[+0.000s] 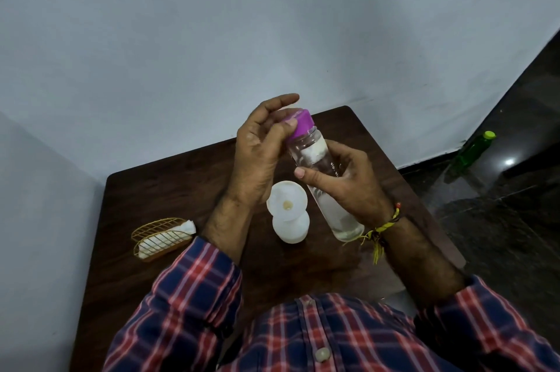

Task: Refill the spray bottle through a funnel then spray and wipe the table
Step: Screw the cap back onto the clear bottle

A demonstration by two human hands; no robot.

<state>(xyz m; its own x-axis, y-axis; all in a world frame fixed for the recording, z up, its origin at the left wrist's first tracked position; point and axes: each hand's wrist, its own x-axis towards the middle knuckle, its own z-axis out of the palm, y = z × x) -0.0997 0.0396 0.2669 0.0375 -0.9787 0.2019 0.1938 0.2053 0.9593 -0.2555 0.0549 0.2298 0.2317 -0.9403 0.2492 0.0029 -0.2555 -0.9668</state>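
a clear water bottle (321, 177) is held tilted above the dark table (169, 190), its long axis running from the base near the right wrist up and away to the purple cap (298, 122). the body is gripped by the right hand (342, 180), fingers and thumb curled round it. the cap is met by the left hand (260, 153), the nearer one to it: the thumb is pressed on the cap's side and the fingers are arched over its top, so unscrewing is judged to be the step in hand. just below the hands a white funnel (286, 202) is seated in the white spray bottle (291, 227), upright on the table. whether the cap is already loosened cannot be told. the spray head is not seen. a wire holder (160, 238) with tissue lies well apart at left.
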